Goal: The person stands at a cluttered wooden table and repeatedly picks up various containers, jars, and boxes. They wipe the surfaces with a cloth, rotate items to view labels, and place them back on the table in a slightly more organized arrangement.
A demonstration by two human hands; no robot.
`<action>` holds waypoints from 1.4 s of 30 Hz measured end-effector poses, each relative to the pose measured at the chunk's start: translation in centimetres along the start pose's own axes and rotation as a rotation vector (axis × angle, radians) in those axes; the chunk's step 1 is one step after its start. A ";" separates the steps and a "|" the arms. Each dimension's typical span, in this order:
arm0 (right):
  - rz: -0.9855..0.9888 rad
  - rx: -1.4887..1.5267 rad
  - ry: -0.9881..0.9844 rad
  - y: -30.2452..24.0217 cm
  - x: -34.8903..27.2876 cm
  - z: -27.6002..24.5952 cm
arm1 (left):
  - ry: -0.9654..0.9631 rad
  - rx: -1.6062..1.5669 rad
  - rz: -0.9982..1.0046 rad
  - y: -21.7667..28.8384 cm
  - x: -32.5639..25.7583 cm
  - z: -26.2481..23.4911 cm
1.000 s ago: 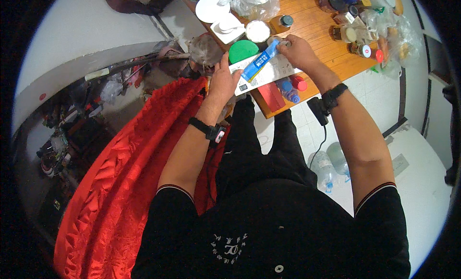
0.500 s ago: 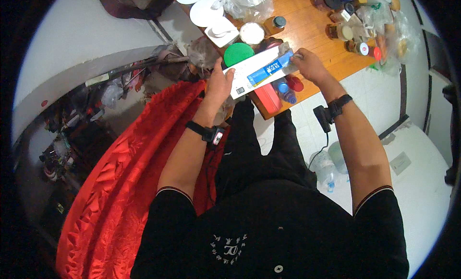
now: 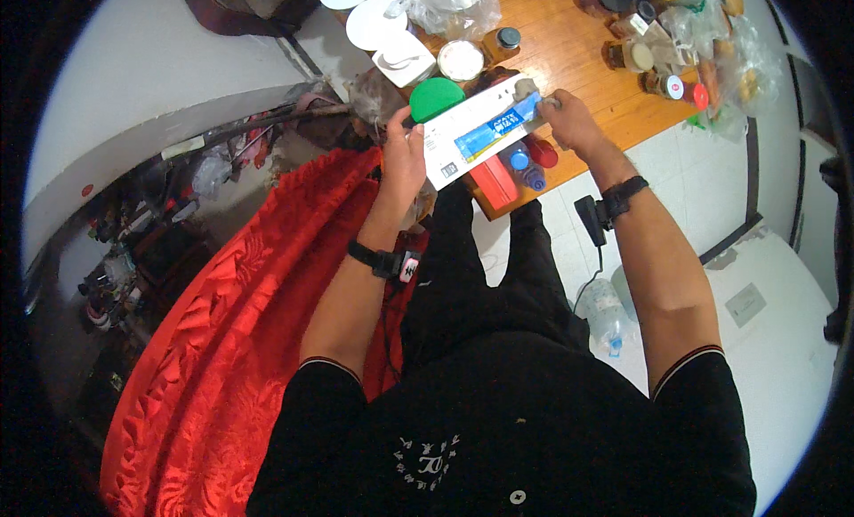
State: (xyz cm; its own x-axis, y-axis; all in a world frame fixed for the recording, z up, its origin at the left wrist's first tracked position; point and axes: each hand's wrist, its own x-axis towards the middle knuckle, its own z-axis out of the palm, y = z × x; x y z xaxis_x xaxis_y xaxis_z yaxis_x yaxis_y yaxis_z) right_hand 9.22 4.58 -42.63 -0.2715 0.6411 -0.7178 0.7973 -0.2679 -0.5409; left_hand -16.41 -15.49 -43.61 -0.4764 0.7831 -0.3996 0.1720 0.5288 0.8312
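Wooden table (image 3: 569, 46) cluttered with jars; white tiled floor (image 3: 703, 188); red cloth (image 3: 222, 357) at left.

A wooden table (image 3: 569, 50) with an orange-brown top carries most of the things. Near its left end lie a white round plate (image 3: 371, 22), a white square dish (image 3: 405, 59), a white round lid (image 3: 460, 60) and a green round lid (image 3: 436, 97). A crumpled clear plastic bag (image 3: 445, 1) sits behind them. Jars and bagged goods (image 3: 676, 46) crowd the right end. Red-capped bottles (image 3: 534, 154) stand at the near edge.
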 end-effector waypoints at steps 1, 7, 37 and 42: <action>-0.006 -0.004 0.013 -0.2 -0.1 -0.2 | 0.014 -0.006 0.019 0.2 -0.3 -0.1; -0.068 0.311 -0.094 -0.6 -3.2 -4.1 | 0.014 -0.184 0.031 3.0 -3.4 -0.7; -0.133 0.250 0.373 7.3 -23.4 -20.4 | 0.142 0.202 -0.178 -1.5 6.2 6.6; -0.159 0.235 0.362 7.7 -23.1 -20.2 | 0.098 0.261 -0.293 -4.1 4.9 7.1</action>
State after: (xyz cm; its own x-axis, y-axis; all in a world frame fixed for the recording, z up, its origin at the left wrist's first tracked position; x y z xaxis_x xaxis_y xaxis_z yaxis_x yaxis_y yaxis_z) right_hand 32.50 2.23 -21.41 -0.1414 0.8861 -0.4414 0.6059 -0.2752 -0.7464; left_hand -13.35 -11.48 -51.76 -0.6152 0.5590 -0.5559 0.2241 0.8001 0.5565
